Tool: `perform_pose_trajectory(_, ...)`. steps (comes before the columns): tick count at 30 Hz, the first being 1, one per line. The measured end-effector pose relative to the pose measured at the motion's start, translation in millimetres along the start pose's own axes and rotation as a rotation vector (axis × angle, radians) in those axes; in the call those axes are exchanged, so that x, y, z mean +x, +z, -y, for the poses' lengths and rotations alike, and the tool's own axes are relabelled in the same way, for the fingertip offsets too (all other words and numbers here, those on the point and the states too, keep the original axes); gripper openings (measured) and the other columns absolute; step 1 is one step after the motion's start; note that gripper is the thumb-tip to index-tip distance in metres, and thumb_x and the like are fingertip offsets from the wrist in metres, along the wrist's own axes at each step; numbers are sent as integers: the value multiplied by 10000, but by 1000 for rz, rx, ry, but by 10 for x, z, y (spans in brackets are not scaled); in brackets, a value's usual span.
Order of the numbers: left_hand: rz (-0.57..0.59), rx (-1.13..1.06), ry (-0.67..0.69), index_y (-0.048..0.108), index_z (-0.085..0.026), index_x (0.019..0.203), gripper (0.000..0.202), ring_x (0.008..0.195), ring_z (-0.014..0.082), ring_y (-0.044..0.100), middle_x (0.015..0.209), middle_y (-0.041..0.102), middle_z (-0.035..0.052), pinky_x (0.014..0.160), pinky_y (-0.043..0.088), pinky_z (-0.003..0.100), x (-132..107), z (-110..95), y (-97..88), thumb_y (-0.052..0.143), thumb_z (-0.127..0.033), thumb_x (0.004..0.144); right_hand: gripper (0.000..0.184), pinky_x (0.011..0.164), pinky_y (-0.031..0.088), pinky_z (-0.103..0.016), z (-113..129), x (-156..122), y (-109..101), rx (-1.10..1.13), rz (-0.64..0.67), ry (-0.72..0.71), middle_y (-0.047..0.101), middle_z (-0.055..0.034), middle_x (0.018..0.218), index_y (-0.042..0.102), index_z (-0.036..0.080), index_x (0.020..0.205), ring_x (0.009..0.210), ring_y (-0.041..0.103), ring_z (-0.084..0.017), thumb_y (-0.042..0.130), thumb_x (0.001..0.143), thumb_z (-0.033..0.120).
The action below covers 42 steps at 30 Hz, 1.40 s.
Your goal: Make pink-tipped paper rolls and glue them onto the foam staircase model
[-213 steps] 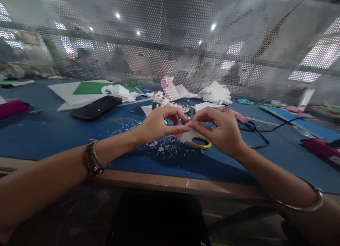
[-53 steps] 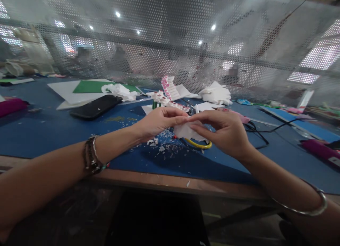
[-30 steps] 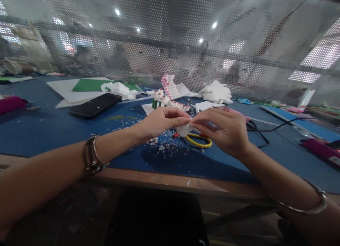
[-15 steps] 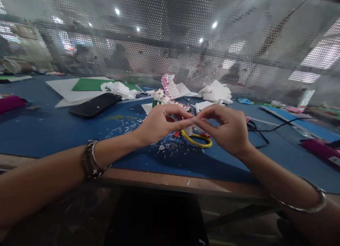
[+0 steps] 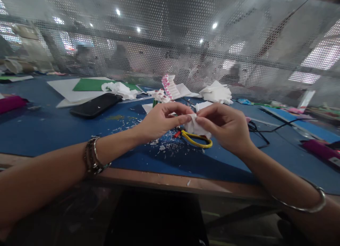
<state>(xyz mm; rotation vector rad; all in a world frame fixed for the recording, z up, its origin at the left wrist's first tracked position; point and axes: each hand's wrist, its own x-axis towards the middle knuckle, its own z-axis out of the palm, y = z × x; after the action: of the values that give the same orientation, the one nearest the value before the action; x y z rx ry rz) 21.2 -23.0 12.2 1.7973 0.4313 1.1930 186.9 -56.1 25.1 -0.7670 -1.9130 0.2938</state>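
A small crumpled piece of white tissue paper (image 5: pixel 196 127) is pinched between my two hands, over the middle of the table. My left hand (image 5: pixel 162 121) grips its left edge between thumb and fingers. From the other side, my right hand (image 5: pixel 225 127) pinches it the same way. Just below lies a pair of scissors with yellow handles (image 5: pixel 196 144), partly covered by the tissue. Behind my hands is a white paper flower piece with dark red specks (image 5: pixel 160 95), partly hidden by my fingers. A row of white rolls with pink ends (image 5: pixel 170 85) stands behind it.
White paper scraps (image 5: pixel 162 147) litter the blue table (image 5: pixel 127 157). A black phone (image 5: pixel 96 105) lies left, before white and green sheets (image 5: pixel 90 85). A white tissue stack (image 5: pixel 216 92) sits at the back; a black cable (image 5: pixel 262 132) and magenta pouch (image 5: pixel 320 151) are right.
The white tissue now hangs visibly between my fingers, where before little of it showed. My hands stay almost in the same place, with fingertips slightly further apart.
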Motion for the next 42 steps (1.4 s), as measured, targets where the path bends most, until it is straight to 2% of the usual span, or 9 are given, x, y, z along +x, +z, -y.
perform_pose_trajectory(6,95,-182,-75,617,-145,686,68,592,72,522,620,581,-34,606,420,203,0,-20,7,654,-193,656,96,493,422,-176,12,-27,12,160,51,39,538,30,615,508,182,655,543,496,-55,575,718,154)
perform_pose_trajectory(13,148,-220,-100,611,-148,722,99,594,71,519,638,568,-34,584,404,195,-5,10,-19,634,-237,686,90,430,378,-142,51,-16,16,244,54,94,503,46,577,505,168,657,487,449,-32,564,722,151)
perform_pose_trajectory(17,114,-265,-126,595,-151,770,133,585,54,492,655,551,-42,569,385,171,3,34,-16,654,-209,666,86,387,341,-133,40,-2,33,252,46,124,491,56,562,506,167,661,441,419,-19,555,725,136)
perform_pose_trajectory(22,104,-289,-135,573,-136,669,96,538,39,463,587,510,-60,544,382,156,3,35,11,652,-189,660,92,348,301,-137,40,10,47,245,66,133,456,66,528,500,163,651,402,379,-12,553,724,142)
perform_pose_trajectory(25,46,-290,-115,574,-135,648,107,556,41,475,603,522,-58,555,391,156,-5,30,39,667,-187,636,99,356,307,-138,39,-4,53,200,44,97,464,62,548,488,166,653,412,386,-12,538,723,118)
perform_pose_trajectory(29,-47,-209,-96,603,-138,648,88,615,56,510,658,570,-37,602,408,169,-16,32,81,670,-193,628,121,389,343,-140,24,-33,68,114,0,44,472,60,560,462,175,649,446,418,-21,531,709,96)
perform_pose_trajectory(34,-108,-114,-108,638,-146,663,96,643,90,549,667,637,-4,638,435,211,-52,-1,122,628,-241,672,151,474,406,-160,4,-43,94,5,-73,-65,494,51,595,452,183,651,524,478,-41,529,684,57)
perform_pose_trajectory(37,-120,-24,-66,643,-144,639,124,648,95,553,668,650,2,632,440,208,-78,-40,131,599,-244,699,163,523,429,-192,-3,-48,98,-36,-76,-107,483,50,594,443,193,657,572,494,-64,521,687,53)
perform_pose_trajectory(42,-110,61,-37,648,-136,717,110,651,105,564,709,651,20,584,451,203,-89,-55,127,621,-236,679,162,542,434,-220,-18,-72,87,-101,-74,-105,472,41,602,428,204,659,615,504,-88,531,706,89)
